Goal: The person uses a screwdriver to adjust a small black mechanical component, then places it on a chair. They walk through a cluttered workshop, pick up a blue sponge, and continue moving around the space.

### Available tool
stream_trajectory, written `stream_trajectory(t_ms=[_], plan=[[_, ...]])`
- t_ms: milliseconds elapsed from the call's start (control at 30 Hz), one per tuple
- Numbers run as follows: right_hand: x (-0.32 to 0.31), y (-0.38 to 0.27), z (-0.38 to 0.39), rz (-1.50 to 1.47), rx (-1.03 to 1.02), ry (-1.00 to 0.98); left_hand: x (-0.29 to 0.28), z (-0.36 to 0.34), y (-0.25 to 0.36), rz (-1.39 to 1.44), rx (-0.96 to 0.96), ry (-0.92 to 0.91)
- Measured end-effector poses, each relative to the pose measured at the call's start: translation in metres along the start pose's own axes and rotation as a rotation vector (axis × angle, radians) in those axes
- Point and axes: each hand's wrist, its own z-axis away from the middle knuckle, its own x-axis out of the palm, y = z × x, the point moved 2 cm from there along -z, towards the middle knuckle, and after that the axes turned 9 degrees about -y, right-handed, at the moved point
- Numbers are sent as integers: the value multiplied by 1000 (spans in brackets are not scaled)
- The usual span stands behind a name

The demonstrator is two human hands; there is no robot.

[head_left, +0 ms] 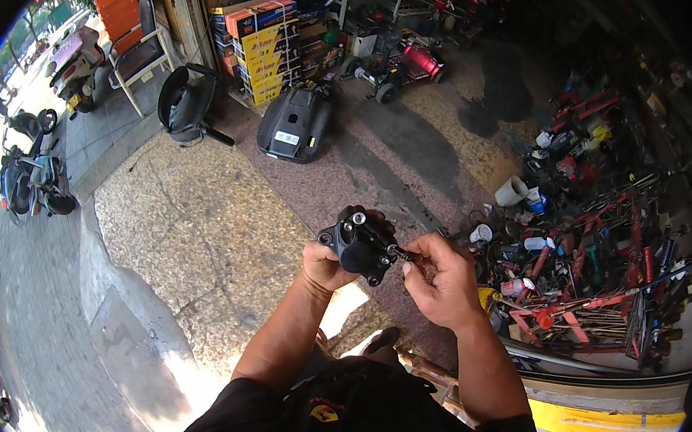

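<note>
My left hand [326,266] is closed round a black brake caliper [360,246], holding it up in front of my body. The caliper has a round boss, a mounting ear with a hole on its left and a silver bolt head near its top. At its right side, my right hand [443,284] pinches a small dark metal piece [401,255] between thumb and fingers. That piece meets the caliper's edge; its kind, perhaps a bolt or pin, is too small to tell. Part of the caliper's underside is hidden by my left hand.
Tools and loose parts crowd a red rack [578,317] on the right, beside a white cup [512,191]. Ahead stand a black plastic case [294,123], a black seat-like shell [186,103] and stacked yellow boxes [265,62]. Scooters [28,181] are parked at the left.
</note>
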Motion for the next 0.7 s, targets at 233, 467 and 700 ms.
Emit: stream_trajectory(t_ms=[233, 467, 700], plan=[[-1, -1, -6, 305, -59, 18, -2, 1, 8, -153, -81, 63], [2, 42, -8, -24, 101, 1, 4, 4, 9, -322, -60, 132], [6, 66, -5, -223, 200, 35, 4, 6, 9, -480, -114, 233]])
